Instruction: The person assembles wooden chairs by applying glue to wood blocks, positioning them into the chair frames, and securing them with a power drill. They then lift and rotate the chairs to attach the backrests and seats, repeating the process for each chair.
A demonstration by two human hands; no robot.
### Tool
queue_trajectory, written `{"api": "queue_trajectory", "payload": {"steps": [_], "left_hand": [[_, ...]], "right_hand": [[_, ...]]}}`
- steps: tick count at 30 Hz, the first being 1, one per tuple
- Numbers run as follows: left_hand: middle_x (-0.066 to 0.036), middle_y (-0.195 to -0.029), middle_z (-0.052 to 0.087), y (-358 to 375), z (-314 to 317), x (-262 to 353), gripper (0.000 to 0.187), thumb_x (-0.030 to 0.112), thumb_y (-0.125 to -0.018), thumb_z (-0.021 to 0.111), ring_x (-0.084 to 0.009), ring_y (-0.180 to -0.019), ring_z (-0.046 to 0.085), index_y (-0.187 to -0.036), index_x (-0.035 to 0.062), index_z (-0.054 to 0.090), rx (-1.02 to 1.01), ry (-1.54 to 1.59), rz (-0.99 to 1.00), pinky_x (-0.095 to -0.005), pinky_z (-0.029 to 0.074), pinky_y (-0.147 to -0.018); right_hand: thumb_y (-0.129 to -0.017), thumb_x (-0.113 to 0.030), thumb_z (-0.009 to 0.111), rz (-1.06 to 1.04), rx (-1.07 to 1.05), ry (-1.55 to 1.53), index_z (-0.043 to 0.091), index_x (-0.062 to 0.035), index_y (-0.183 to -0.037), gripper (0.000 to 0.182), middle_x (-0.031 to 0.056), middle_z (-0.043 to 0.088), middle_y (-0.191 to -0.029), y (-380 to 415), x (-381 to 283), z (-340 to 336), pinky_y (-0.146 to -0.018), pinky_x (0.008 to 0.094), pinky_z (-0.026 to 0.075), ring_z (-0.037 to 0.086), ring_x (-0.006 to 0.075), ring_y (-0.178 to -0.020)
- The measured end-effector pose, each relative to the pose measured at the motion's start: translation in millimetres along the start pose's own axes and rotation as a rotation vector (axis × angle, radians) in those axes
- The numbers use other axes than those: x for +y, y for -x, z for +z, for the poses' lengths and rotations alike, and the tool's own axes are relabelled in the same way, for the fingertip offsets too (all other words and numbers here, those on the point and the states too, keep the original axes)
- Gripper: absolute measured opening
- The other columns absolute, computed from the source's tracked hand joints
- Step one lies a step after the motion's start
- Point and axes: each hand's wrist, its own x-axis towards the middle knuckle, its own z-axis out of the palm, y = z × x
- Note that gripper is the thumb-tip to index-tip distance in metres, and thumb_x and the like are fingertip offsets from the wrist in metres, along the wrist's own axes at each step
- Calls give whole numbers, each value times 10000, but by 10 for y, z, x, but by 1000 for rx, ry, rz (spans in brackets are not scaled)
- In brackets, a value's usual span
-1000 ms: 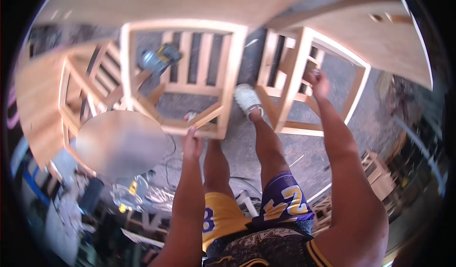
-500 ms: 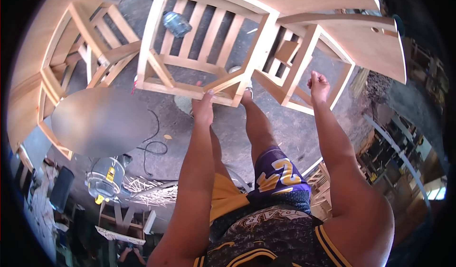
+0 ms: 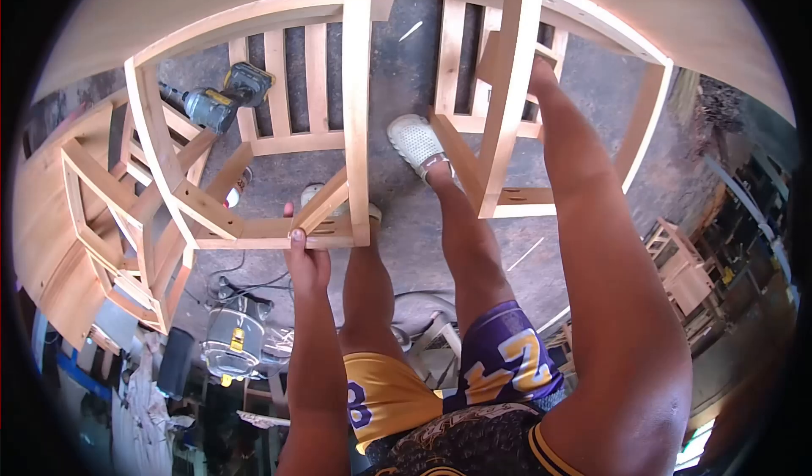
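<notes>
My left hand [image 3: 306, 260] is closed around the bottom rail of a pale wooden furniture frame [image 3: 359, 121], beside its diagonal corner brace. The thumb and a fingertip show on either side of the rail. My right arm reaches into a second wooden frame [image 3: 512, 95] on the right. There my right hand [image 3: 541, 71] lies behind an upright, with its fingers hidden. A cordless drill [image 3: 216, 108] shows through the left frame, in front of its slats.
Another wooden frame [image 3: 110, 214] stands at the far left. A vacuum-like machine [image 3: 233, 341] with a yellow latch sits below it, with a dark cable nearby. White shoes [image 3: 414, 144] are on the concrete floor between the frames. Small wooden pieces [image 3: 681, 273] lie at right.
The left frame has shifted left with my left hand, opening a gap between it and the right frame. My right hand has moved forward into the right frame. The view has shifted.
</notes>
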Motion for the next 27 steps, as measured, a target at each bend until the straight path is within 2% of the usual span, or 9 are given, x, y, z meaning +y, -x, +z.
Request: {"api": "queue_trajectory", "payload": {"steps": [3,5,8,10,15,16,19,23,27], "left_hand": [[-166,-1296,467,5,6,15,667,255,-889,630,-284,-1222,471,-1412,37,276,23,-38,-12,-443,352,-1075],[-158,-1287,476,9,47,35,718,294,-860,668,-282,-1208,486,-1417,52,284,23,-45,-36,-440,372,-1061],[-132,-1321,486,11,22,50,675,324,-882,641,-263,-1207,490,-1422,81,317,-3,-65,-42,-427,369,-1067],[-130,-1322,485,1,25,56,679,320,-876,650,-263,-1208,490,-1420,84,320,-2,-65,-39,-428,369,-1067],[-147,-1310,458,18,31,38,676,226,-873,647,-287,-1225,471,-1421,64,285,26,40,-47,-435,373,-1066],[-151,-1318,446,22,36,42,666,193,-878,631,-280,-1233,463,-1423,54,275,29,57,-53,-427,365,-1072],[-148,-1335,469,1,-6,16,665,274,-881,644,-275,-1218,479,-1418,71,309,20,-13,-27,-434,353,-1079],[-152,-1282,453,7,56,47,627,86,-857,609,-260,-1190,484,-1398,37,297,39,63,-24,-399,371,-1062],[-133,-1264,451,-27,1,10,594,21,-860,587,-218,-1170,481,-1383,32,306,29,83,-1,-369,373,-1048]], "right_hand": [[-908,-187,495,-198,-88,-12,592,-57,-1165,304,186,644,-1112,-320,83,368,-883,394,509,617,324,-1043],[-919,-129,441,113,58,-497,603,-73,-1162,297,181,627,-1155,-234,-42,408,-901,399,499,597,331,-1084],[-940,-123,389,205,-10,-618,603,-68,-1152,306,189,611,-1180,-172,-142,244,-908,403,498,589,329,-1098],[-943,-146,376,120,117,-528,622,-13,-1071,308,199,631,-1123,-180,-95,352,-913,400,497,607,334,-1057],[-860,-169,602,102,155,-360,658,-122,-1065,217,167,664,-1061,161,-145,32,-892,395,497,625,319,-1009],[-787,-163,710,110,223,-463,663,-113,-1040,261,136,685,-1009,221,-148,-9,-818,385,527,657,295,-919],[-819,-146,693,95,210,-541,656,-35,-1012,225,127,697,-920,409,-81,-96,-675,325,555,687,198,-776],[-910,-122,607,108,79,-1202,651,13,-973,156,20,621,-735,939,66,-104,-500,224,443,566,85,-600],[-921,-158,616,166,-30,-1451,643,-42,-938,121,-14,551,-654,1916,-166,-366,-470,203,375,484,75,-532]]}}
